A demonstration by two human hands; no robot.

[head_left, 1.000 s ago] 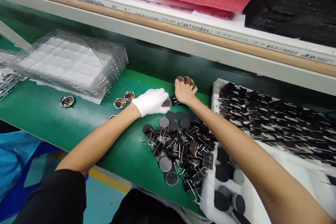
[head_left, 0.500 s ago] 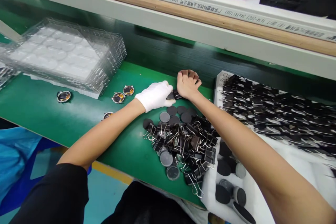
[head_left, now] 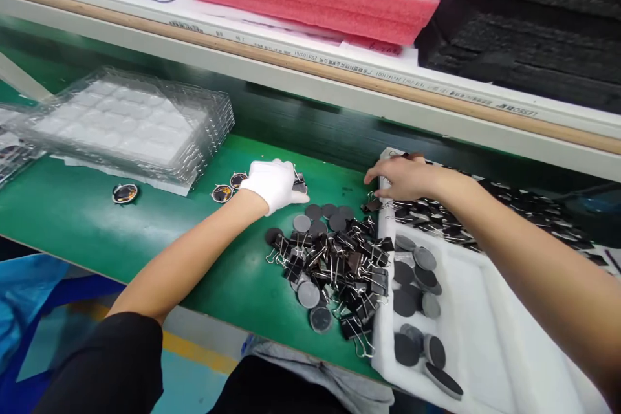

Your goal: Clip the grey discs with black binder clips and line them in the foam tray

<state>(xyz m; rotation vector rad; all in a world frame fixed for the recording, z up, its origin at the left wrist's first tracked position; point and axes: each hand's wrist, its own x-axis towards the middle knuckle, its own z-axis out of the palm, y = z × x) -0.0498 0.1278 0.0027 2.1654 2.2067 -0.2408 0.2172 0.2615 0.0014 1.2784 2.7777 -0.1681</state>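
The fingers of the white-gloved left hand (head_left: pixel 272 186) are closed around a grey disc (head_left: pixel 301 188), with a black clip (head_left: pixel 299 177) against it, over the bench toward its back edge. The fingers of the bare right hand (head_left: pixel 400 179) are curved, thumb and forefinger apart, above the back left corner of a white tray (head_left: pixel 385 330); whether they grasp anything cannot be told. A loose clip (head_left: pixel 372 205) lies just under them, beside the tray's left edge. Below the left hand sit dark discs (head_left: pixel 317 228), and nearer the bench's front edge spreads a heap of clips (head_left: pixel 339 265), reaching the tray's left wall. More discs (head_left: pixel 406 303) lie inside the tray along its left side, and rows of clips (head_left: pixel 514 197) fill the space toward its back edge. Two watches (head_left: pixel 222 193) rest just left of the glove; another watch (head_left: pixel 125 193) lies farther left, in front of stacked clear plastic trays (head_left: pixel 130 123). A shelf (head_left: pixel 272 65) runs above the bench's back edge, carrying pink foam (head_left: pixel 310 3) and a black stack (head_left: pixel 524 39).
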